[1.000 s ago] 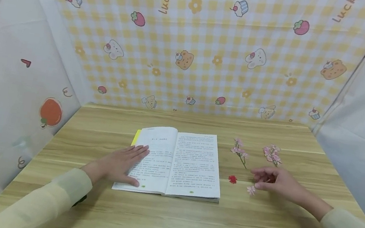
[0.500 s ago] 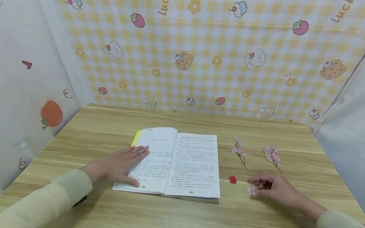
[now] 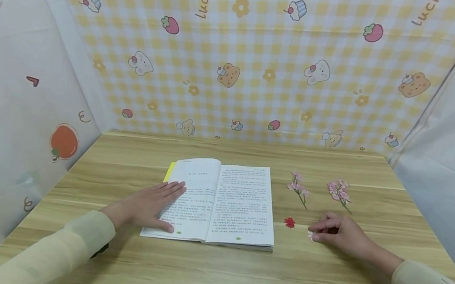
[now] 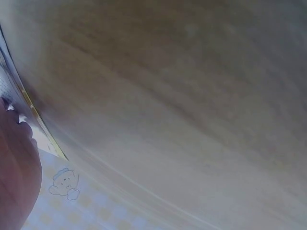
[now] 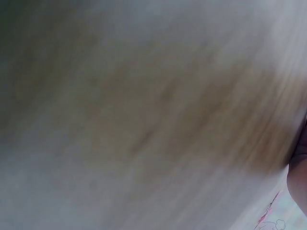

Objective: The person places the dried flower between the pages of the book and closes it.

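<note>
Toward the near edge of the wooden tabletop (image 3: 206,277), the left hand (image 3: 146,206) lies flat with straight fingers on the left page of the open book (image 3: 218,202), pressing it down, unchanged from a second ago. The right hand (image 3: 336,231), which hovered above the wood then, has come down to the right of the book, and its curled fingertips now close on the small pale pink blossom (image 3: 310,234); whether the pinch is complete cannot be told, since the flower is mostly hidden. Just beside it lies a red flower (image 3: 289,222), untouched. Farther back rest two pink sprigs (image 3: 298,188), well apart from the hand, before the checked backdrop (image 3: 241,55).
</note>
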Available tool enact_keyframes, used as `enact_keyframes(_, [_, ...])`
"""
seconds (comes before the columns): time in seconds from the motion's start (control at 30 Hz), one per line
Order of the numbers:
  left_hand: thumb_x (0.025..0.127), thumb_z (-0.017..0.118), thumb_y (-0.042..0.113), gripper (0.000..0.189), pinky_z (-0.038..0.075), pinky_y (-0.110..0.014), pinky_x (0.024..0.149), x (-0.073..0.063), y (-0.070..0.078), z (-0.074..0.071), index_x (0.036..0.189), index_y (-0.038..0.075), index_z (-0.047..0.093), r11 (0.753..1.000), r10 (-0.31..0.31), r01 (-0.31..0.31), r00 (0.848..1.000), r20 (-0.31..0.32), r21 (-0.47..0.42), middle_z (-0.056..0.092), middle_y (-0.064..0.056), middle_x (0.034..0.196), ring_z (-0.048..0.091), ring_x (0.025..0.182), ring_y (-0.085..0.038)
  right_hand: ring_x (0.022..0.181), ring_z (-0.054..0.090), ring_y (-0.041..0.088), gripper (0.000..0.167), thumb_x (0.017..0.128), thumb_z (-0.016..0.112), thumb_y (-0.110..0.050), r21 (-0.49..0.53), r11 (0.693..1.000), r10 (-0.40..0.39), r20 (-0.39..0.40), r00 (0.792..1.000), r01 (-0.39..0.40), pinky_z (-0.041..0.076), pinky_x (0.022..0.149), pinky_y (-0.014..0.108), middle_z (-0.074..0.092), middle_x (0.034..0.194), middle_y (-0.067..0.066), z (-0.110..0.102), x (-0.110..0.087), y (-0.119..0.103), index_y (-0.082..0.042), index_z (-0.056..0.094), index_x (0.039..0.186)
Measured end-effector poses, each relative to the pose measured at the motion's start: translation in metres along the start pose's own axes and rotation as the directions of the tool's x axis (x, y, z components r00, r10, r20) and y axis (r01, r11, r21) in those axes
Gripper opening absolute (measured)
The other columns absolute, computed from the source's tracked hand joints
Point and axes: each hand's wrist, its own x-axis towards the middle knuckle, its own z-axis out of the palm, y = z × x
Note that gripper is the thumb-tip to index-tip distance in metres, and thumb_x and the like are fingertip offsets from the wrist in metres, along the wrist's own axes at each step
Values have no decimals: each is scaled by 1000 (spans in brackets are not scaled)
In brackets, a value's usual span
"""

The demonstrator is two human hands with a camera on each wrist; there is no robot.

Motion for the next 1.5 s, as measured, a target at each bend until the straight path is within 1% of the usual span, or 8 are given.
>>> enact_keyframes(0.33, [82,41,81,111,17,-43,117,0,1,1,155,2,13,1000,-3,3,1000,-9,2,9,-11,162,11,147,-27,80,56,8,10,80,79,-12,12,1000,6,-25,1000,-6,48,66,21,64,86,-10,0,0,-3,-18,80,88])
enact_keyframes(0.6, [82,39,82,112,15,-42,117,0,1,0,155,3,11,1000,-3,3,1000,3,3,7,-10,162,9,147,-26,88,61,10,9,83,77,-14,70,986,151,-7,989,-150,51,75,22,69,92,-4,-6,2,-13,-15,79,91])
enact_keyframes(0.9, [83,42,80,110,17,-43,117,-1,0,0,155,2,14,1000,12,-12,999,-33,7,10,-11,162,12,147,-27,89,64,13,23,88,73,-20,222,912,348,25,937,-345,55,69,28,70,106,11,-14,14,-31,-3,75,102])
enact_keyframes(0.97, [83,42,80,110,17,-43,117,-1,0,0,155,2,14,1000,11,-11,1000,-26,2,10,-11,162,11,147,-27,89,65,15,27,89,72,-21,258,898,358,42,933,-356,56,71,30,70,106,13,-14,18,-33,0,73,105])
enact_keyframes(1.07, [82,40,82,111,14,-42,117,-2,1,0,155,2,13,1000,1,-1,1000,-6,-7,8,-11,162,10,147,-27,90,68,19,30,90,71,-19,316,887,333,68,941,-337,57,74,32,70,104,16,-13,25,-36,5,70,108])
enact_keyframes(1.2, [82,38,82,111,13,-41,118,-2,1,0,155,3,12,1000,-4,4,1000,0,-6,8,-10,162,9,147,-26,94,69,24,36,90,70,-18,406,851,318,107,942,-334,57,80,34,69,106,19,-9,36,-41,11,66,112])
enact_keyframes(1.37, [82,38,82,111,14,-41,118,-2,1,0,155,3,13,1000,-4,4,1000,-3,-2,8,-10,162,9,147,-26,97,68,23,41,89,72,-22,428,828,348,117,930,-363,56,83,35,67,111,20,0,50,-50,10,65,114])
enact_keyframes(1.5, [82,37,83,111,14,-41,117,-2,1,1,155,3,13,1000,-5,5,1000,-3,8,8,-10,162,9,147,-26,94,67,20,39,90,71,-19,476,804,344,116,932,-357,55,84,36,67,109,20,8,63,-57,11,64,113])
